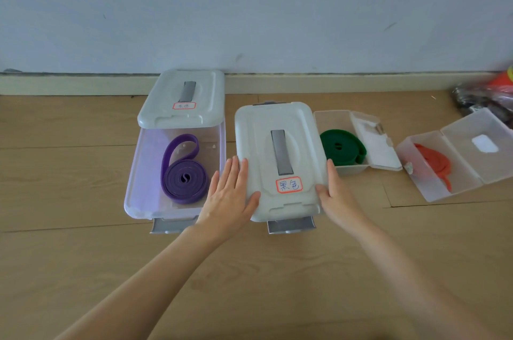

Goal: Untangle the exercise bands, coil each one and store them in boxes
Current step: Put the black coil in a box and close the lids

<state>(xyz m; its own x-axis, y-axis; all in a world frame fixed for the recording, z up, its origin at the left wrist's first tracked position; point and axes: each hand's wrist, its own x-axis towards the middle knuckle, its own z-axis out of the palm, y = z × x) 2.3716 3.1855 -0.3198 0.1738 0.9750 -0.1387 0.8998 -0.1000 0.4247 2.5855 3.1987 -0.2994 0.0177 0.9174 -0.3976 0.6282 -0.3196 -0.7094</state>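
A white lid with a grey handle and a red-framed label lies on the middle box. My left hand rests flat on the lid's left edge, fingers straight. My right hand presses its right edge, thumb on top. To the left, a clear box holds a coiled purple band; its lid lies slid back over the far end. A small clear box holds a coiled green band. Another small hinged box holds an orange band.
All boxes stand on a wooden floor near a pale wall with a baseboard. Grey latches stick out at the near ends of the two large boxes. A blurred pile of dark and red items lies at the far right.
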